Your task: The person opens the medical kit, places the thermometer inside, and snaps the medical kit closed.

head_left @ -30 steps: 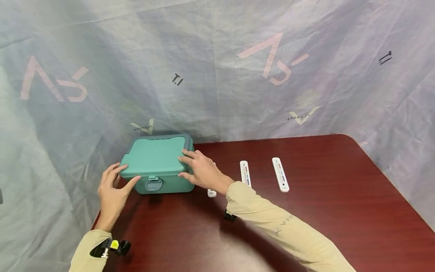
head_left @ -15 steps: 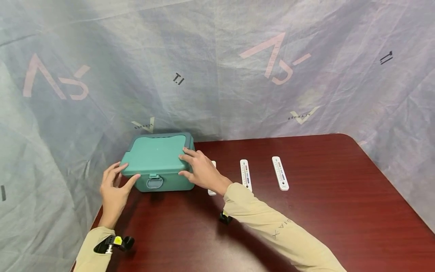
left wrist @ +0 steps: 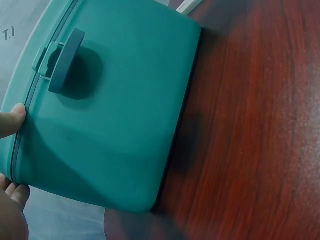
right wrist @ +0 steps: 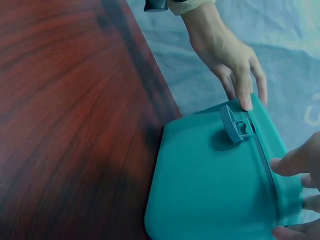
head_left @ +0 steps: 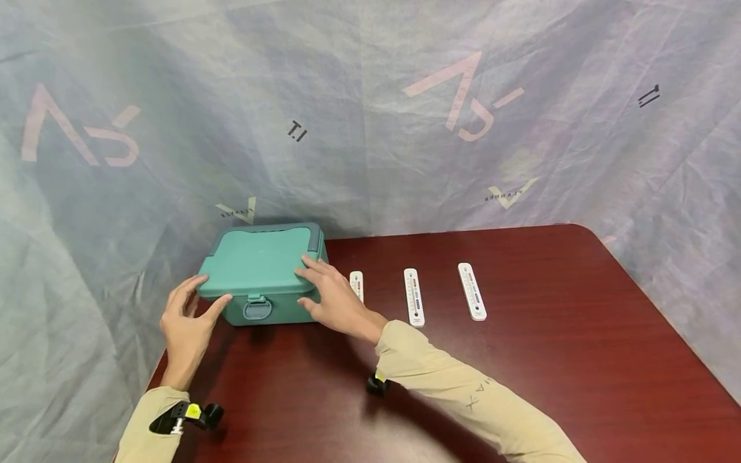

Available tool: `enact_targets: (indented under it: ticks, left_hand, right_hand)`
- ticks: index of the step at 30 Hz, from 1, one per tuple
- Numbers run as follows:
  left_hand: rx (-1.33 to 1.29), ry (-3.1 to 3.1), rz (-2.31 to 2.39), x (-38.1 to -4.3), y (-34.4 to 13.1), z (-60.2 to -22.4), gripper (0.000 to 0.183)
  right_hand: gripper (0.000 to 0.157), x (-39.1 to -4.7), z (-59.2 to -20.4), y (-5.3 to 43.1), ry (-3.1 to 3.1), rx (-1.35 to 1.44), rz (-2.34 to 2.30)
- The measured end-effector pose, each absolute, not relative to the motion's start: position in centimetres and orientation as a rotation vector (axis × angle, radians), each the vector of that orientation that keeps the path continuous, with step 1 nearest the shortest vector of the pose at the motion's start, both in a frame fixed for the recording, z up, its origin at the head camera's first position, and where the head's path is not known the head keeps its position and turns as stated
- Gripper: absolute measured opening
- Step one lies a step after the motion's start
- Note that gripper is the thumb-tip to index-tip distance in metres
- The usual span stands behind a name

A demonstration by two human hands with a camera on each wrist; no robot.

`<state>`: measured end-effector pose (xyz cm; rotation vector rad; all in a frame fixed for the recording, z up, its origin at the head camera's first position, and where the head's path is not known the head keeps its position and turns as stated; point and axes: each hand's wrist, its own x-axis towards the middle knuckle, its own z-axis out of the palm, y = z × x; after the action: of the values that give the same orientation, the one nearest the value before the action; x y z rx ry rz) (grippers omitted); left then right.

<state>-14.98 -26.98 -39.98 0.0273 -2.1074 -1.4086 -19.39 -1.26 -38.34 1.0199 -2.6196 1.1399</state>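
Teal box (head_left: 260,280): probably stiff, light | Left hand (head_left: 186,325), right hand (head_left: 340,301): half-spread, gripping near corners of lid (head_left: 257,257) | Hold: sides, presumably

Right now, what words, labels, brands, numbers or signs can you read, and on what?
"T.I": grey cloth, twice in the head view.
"PLANNER": same cloth, mirrored, twice, each by a V sign.
Pink logos: same cloth, stylised, letters uncertain.
Right sleeve: dark letters, an A and an X likely, rest unclear.
White thermometers: print and numbers too small to read.
Yellow tag on left wrist: unreadable.
Green box: no text visible.
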Motion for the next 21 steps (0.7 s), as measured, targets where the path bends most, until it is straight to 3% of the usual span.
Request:
enact_targets:
  ticks: [21]
  left_hand:
    - [-0.008,-2.118,-1.342,-15.3,-26.8,-37.1,0.052]
  right_hand:
    - [0.041,-21.0,-37.8,-0.9,-2.318,0.955,1.436]
